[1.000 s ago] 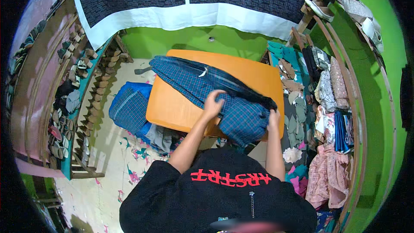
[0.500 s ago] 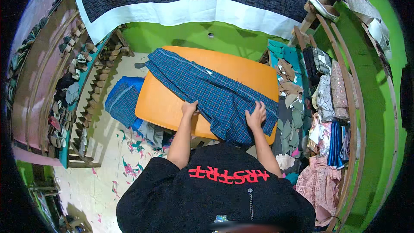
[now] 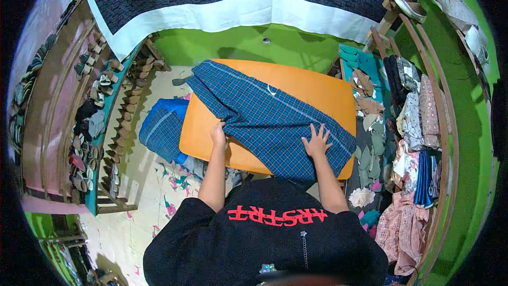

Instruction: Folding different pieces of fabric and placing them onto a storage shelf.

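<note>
A dark blue plaid cloth (image 3: 264,122) lies slantwise over the orange tabletop (image 3: 312,82), from the far left corner to the near right, and hangs over the near edge. My left hand (image 3: 218,134) pinches the cloth's left edge, where the fabric is pulled into folds. My right hand (image 3: 317,142) rests flat on the cloth's right part, fingers spread. A small white bit (image 3: 272,90) shows on the cloth near its far edge.
Blue bundles with plaid cloth (image 3: 163,132) lie left of the table. A shelf with shoe forms (image 3: 108,111) stands further left. At right, a teal-topped bench (image 3: 365,58) carries cut pieces, beside folded fabrics (image 3: 415,122). Scraps (image 3: 177,182) litter the floor.
My left hand has drawn the cloth's near left edge toward the left, making folds. My right hand has flattened and spread its fingers on the cloth. The view has shifted slightly.
</note>
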### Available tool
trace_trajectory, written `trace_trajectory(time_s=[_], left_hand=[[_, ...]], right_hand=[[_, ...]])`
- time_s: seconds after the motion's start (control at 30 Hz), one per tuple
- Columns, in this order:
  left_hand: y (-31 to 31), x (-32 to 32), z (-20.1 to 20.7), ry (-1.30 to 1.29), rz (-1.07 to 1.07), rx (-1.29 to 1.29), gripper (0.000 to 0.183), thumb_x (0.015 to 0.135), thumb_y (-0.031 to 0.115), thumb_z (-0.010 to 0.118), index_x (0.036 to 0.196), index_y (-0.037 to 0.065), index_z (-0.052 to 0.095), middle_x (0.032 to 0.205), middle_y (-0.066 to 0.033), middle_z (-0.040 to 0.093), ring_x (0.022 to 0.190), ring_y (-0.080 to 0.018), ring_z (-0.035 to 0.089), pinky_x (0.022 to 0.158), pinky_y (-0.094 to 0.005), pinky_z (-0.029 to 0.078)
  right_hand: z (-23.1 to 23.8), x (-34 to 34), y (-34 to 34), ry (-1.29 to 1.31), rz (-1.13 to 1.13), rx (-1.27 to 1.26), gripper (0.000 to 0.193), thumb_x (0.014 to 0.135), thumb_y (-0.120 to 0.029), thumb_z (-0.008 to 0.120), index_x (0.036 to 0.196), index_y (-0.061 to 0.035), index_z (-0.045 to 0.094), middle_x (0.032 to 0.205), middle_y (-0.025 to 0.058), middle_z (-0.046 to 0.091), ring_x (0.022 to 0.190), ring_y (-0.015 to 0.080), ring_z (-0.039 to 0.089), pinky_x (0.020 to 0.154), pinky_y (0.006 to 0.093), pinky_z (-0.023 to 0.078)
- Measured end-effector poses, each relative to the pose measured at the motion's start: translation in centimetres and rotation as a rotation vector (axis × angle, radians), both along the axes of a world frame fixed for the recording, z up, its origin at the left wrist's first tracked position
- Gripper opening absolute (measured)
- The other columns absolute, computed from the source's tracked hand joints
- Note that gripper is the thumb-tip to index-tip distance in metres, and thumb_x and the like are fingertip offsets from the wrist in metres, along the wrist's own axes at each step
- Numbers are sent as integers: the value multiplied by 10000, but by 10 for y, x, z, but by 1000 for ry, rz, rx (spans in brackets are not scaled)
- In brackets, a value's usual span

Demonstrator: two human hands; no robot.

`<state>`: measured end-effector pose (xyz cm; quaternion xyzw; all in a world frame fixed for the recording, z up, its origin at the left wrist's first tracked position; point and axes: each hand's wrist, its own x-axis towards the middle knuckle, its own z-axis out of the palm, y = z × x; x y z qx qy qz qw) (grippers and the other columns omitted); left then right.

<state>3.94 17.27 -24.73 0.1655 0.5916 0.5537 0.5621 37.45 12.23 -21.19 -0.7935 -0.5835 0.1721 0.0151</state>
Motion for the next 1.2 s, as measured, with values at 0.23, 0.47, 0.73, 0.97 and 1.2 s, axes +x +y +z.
trace_trajectory(time_s=[0.23, 0.47, 0.73, 0.97, 1.2], left_hand=[[41, -42, -30, -19, -152, -214, 139, 684, 112, 452, 772, 10, 485, 664, -91, 514, 564, -221, 514, 483, -360, 434], [33, -49, 0, -121, -224, -225, 532, 772, 381, 504, 1067, -62, 492, 972, -163, 575, 856, -236, 571, 718, -355, 453], [31, -78, 13, 14, 174, -45, 88, 729, 74, 514, 797, 28, 482, 765, -85, 549, 671, -174, 534, 627, -319, 460], [65, -68, -2, 442, 44, 94, 441, 615, -68, 567, 968, 57, 335, 859, -95, 445, 773, -178, 491, 702, -288, 414], [87, -64, -36, 556, -12, 268, 483, 595, -68, 591, 999, 48, 354, 887, -95, 438, 823, -185, 475, 738, -301, 401]], right_hand=[[33, -42, 12, 114, -290, -604, 740, 748, -461, 519, 1322, -126, 194, 1333, 278, 96, 1231, 433, 82, 900, 590, 244], [22, -93, 66, -3, 27, 67, 525, 725, -286, 541, 1177, -55, 408, 1327, 140, 239, 1221, 315, 214, 938, 544, 208], [-20, -132, 92, 82, 561, 241, 568, 768, -370, 504, 1278, -218, 305, 1371, 61, 183, 1257, 299, 159, 966, 557, 143], [-31, -126, 77, -3, 345, 318, 562, 764, -415, 498, 1272, -250, 321, 1369, 42, 189, 1249, 325, 161, 965, 562, 129], [-26, -114, 57, 28, 79, 263, 568, 763, -387, 511, 1279, -264, 307, 1372, 77, 181, 1266, 323, 110, 974, 553, 91]])
